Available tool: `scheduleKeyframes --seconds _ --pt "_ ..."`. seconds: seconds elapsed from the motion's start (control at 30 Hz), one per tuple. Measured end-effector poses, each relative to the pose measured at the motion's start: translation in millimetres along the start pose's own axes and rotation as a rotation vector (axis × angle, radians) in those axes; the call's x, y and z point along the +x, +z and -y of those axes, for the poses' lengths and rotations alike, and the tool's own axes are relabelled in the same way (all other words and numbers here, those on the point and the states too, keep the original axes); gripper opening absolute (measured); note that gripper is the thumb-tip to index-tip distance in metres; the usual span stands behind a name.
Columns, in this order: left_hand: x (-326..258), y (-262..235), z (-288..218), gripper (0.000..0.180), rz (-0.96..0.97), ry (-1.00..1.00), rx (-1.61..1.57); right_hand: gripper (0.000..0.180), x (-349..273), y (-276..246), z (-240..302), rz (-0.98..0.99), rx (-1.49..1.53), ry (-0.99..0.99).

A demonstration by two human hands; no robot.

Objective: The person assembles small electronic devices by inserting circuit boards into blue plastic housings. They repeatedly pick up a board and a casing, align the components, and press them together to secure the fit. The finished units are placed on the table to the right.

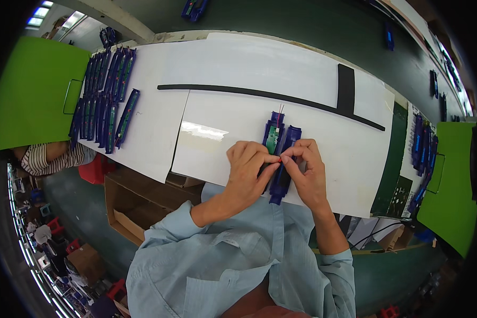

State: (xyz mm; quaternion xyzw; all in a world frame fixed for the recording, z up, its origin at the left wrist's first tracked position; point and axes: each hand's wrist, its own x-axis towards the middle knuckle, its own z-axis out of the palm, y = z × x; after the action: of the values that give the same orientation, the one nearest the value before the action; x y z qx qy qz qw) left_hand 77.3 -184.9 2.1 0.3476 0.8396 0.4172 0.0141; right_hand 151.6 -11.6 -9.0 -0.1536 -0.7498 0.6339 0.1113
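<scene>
My left hand (245, 168) and my right hand (311, 177) meet fingertip to fingertip over two long dark-blue plastic housings. Both are pinched closed around a small red piece (280, 157), too small to tell its kind. Below the fingers, the left housing (276, 116) carries a green circuit board (272, 141), and thin wires stick up from its far end. Beside it on the right lies the other housing (281, 183), its channel facing up and partly covered by my right fingers. My left hand hides the near part of the left housing.
Several blue housings with green boards (123, 119) lie in rows at the table's left, by a green panel (32, 95). More housings (421, 146) lie far right. Black strips (259, 94) cross the white tabletop (222, 108). An open cardboard box (138, 199) stands below its front edge.
</scene>
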Motion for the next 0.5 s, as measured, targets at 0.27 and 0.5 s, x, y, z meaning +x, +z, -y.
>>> scheduleKeyframes --seconds 0.27,0.5 --pt "-22.3 -12.4 0.8 0.030 -0.001 0.052 0.260 0.017 10.2 5.5 12.7 0.118 -0.475 -0.430" --pt "-17.4 -3.6 8.3 0.025 -0.016 0.057 0.107 0.019 13.2 6.5 18.4 0.217 -0.561 -0.482"
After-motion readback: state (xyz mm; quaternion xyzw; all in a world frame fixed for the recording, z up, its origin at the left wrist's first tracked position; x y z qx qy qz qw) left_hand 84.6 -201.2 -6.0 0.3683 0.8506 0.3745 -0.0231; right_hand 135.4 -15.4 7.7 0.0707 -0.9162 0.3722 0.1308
